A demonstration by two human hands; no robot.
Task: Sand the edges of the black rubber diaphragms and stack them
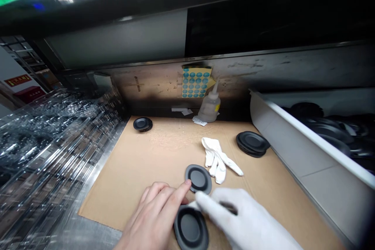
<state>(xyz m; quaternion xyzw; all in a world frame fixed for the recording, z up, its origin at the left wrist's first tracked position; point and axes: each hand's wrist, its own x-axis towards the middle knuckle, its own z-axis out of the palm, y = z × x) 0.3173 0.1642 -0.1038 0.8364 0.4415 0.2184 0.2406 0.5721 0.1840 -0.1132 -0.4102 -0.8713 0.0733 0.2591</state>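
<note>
Two black oval dishes lie on the brown cardboard sheet point(164, 156) in front of me. My bare left hand point(158, 211) has its index fingertip on the edge of the farther dish point(198, 179); its other fingers lie close together beside the nearer dish point(191, 228). My right hand point(237, 213), in a white glove, is closed at the nearer dish's far edge, its fingertips around something pale and thin that I cannot make out. An empty white glove point(218, 160) lies just beyond the farther dish.
A squeeze bottle point(209, 105) and a sticker sheet point(196, 82) are at the back. Small black stacks sit left point(142, 124) and right point(252, 143). A white bin point(307, 136) of black parts borders the right, clear plastic trays point(52, 140) the left.
</note>
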